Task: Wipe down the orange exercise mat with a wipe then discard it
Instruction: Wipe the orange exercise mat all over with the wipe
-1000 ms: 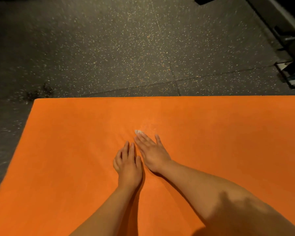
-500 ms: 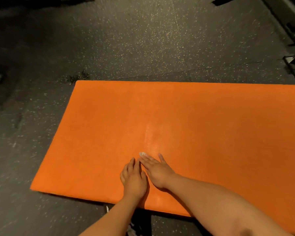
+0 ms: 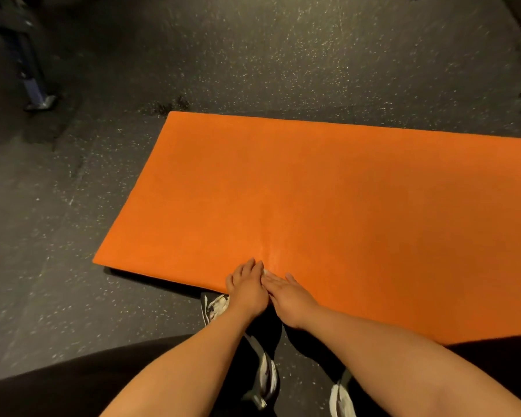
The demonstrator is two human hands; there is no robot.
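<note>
my left hand (image 3: 247,288) lies flat on the near edge of the flat orange rectangular exercise mat (image 3: 328,182), fingers straight and close together, gripping nothing. my right hand (image 3: 291,296) is just beside it, touching it along the side. it is also spread flat, with its fingers straight and angled toward the left hand's fingertips. where the two sets of fingertips meet, a small sliver of thin white wipe (image 3: 265,271) shows against the mat. the rest of the wipe is hidden under my fingers, and it looks pressed down by straight fingers rather than pinched. i cannot tell which hand covers more of it. just beyond the wipe a faint paler streak (image 3: 272,248) runs up the mat's surface.

the mat lies on the dark speckled rubber floor (image 3: 253,61). its left end is in view with both corners showing, and its long side runs off the right of the picture. the near edge slants across, and both my wrists reach over that edge. below my left wrist, on the floor at the mat's edge, is a black and white sneaker (image 3: 215,305). its toe is touching the mat or tucked just under it; i cannot tell which. black clothing (image 3: 73,383) fills the lower left corner. at the upper left stands a blue metal equipment leg (image 3: 33,85) with a shiny foot, well apart from the mat.
</note>
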